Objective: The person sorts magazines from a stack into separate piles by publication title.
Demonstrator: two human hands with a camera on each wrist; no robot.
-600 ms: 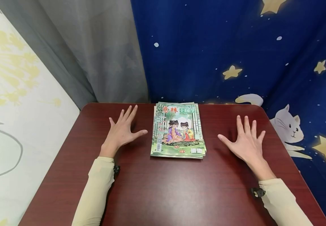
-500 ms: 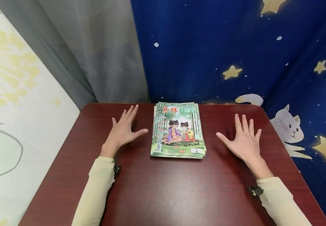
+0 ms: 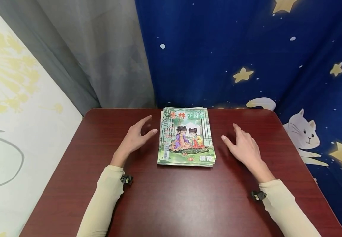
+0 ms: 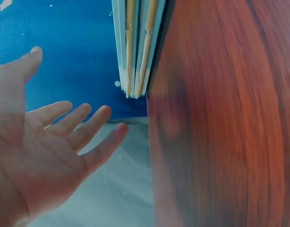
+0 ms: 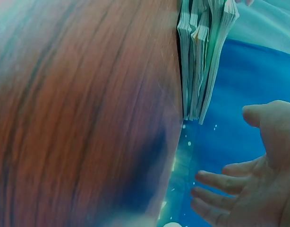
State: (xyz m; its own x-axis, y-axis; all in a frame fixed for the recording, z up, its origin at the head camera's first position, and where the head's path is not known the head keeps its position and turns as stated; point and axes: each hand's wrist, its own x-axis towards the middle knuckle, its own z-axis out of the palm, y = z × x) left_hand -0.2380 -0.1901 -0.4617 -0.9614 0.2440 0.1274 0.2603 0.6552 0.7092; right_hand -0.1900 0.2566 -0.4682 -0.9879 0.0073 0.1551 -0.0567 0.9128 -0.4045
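A stack of several magazines (image 3: 187, 138) lies near the far edge of the table, the top cover green with two cartoon figures. Just left of it hovers my left hand (image 3: 133, 138), thumb toward the stack, fingers loosely extended and holding nothing. On the other side my right hand (image 3: 245, 146) hangs a bit farther off, thumb pointing at the stack, also holding nothing. In the left wrist view the magazine spines (image 4: 135, 47) stand apart from the fingers. From the right wrist, the page edges (image 5: 201, 61) show slightly uneven layers, with a gap to my hand.
The dark red wooden table (image 3: 185, 200) spans the view below the stack. Behind it hang a grey curtain (image 3: 120, 52) and a blue star-patterned curtain (image 3: 206, 59). A white patterned surface (image 3: 19, 108) borders the table on the left.
Both hands have moved inward toward the magazine stack, and they have turned so the palms face it more. The stack has stayed in place.
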